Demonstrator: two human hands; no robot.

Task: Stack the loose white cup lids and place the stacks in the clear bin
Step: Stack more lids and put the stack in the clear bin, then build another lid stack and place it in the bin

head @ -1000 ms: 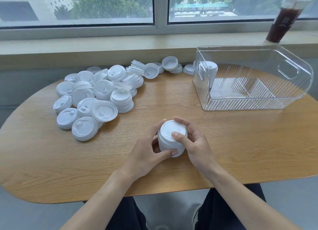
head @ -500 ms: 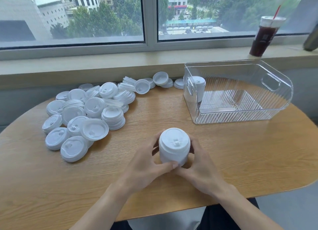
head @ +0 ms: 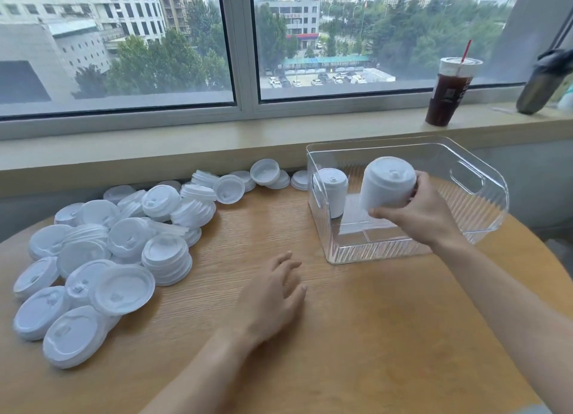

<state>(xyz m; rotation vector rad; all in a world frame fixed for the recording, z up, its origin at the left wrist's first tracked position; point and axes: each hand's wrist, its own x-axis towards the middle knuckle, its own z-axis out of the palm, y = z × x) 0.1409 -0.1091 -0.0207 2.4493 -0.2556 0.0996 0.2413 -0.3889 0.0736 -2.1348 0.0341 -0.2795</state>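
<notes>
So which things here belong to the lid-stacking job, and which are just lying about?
Job:
- held stack, gripped by right hand over the bin
- bin
- stack in bin
- loose lids
- left hand, holding nothing

Lying about:
- iced drink on the sill
- dark bottle on the sill

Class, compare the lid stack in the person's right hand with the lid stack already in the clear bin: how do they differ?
The held stack is tilted and gripped by the right hand above the clear bin; the bin stack stands upright, untouched, in the bin's left corner. Both are white nested cup lids.
</notes>
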